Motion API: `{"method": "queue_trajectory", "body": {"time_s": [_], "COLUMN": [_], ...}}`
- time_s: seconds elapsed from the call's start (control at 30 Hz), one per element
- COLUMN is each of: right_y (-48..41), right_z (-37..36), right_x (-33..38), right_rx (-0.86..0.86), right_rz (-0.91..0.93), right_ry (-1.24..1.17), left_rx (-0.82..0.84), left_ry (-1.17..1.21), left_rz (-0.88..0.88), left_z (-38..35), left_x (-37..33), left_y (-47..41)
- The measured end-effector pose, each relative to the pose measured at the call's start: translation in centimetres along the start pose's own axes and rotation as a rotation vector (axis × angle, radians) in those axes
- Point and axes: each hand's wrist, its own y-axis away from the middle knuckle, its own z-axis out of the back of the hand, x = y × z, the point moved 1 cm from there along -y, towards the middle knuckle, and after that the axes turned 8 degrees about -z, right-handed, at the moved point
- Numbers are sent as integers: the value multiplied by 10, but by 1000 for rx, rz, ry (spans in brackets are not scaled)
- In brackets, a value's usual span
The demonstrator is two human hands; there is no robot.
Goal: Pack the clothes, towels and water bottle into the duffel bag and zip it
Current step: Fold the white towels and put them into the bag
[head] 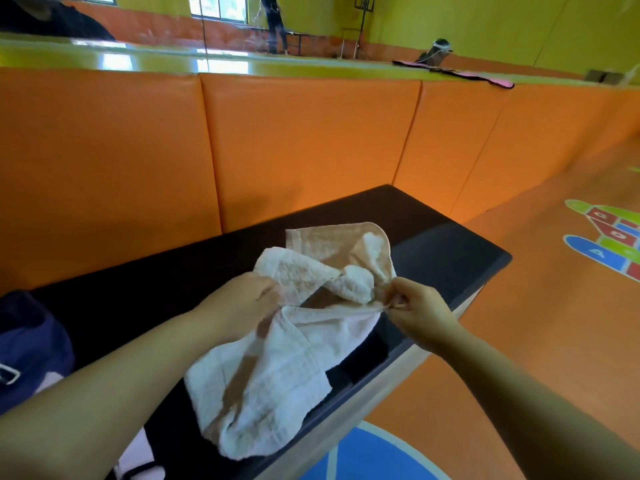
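A white towel with brown patches (277, 368) lies crumpled on the dark bench top (450, 251). My left hand (242, 303) grips its left side near the middle fold. My right hand (415, 313) pinches its right edge between thumb and fingers and holds it taut above the bench. Part of the towel hangs over the bench's front edge. At the far left sits a dark blue bag (31, 348), mostly cut off by the frame. No water bottle is in view.
Orange padded wall panels (304, 147) stand right behind the bench. The orange floor (540, 323) with painted game markings lies to the right. A pink-edged strap (457, 72) rests on the yellow ledge above. A person stands far off in the background.
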Motion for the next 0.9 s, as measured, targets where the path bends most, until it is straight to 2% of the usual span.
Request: {"method": "queue_trajectory", "body": {"time_s": [0.07,0.17,0.27,0.4,0.53,0.67,0.83,0.9], "right_y": [5,5,1,-2,-7,-17,-41,-48], "right_z": [-3,-8,-13,-11,6,24,31,25], "right_x": [-8,-7,-1,5,7,2,-8,-9], "right_rx": [82,20,21,79,63,-46,-190,-206], "right_rz": [-75,-144,-201,-97,-34,-39,-143,-198], "right_ry": [-74,-181,-252,-232,-309,-313,-298,-239], "left_rx": [-11,57,20,-4,-162,-260,-454,-530], "left_ry": [-85,-101,-140,-59,-160,-163,-311,-328], "left_rz": [-49,-25,21,60,88,132,181,260], "left_z": [-6,-24,-36,-41,-26,17,78,88], "left_x": [-6,-8,-8,-2,-3,13,56,65], "left_y": [-7,-15,-20,-33,-39,-40,-41,-40]}}
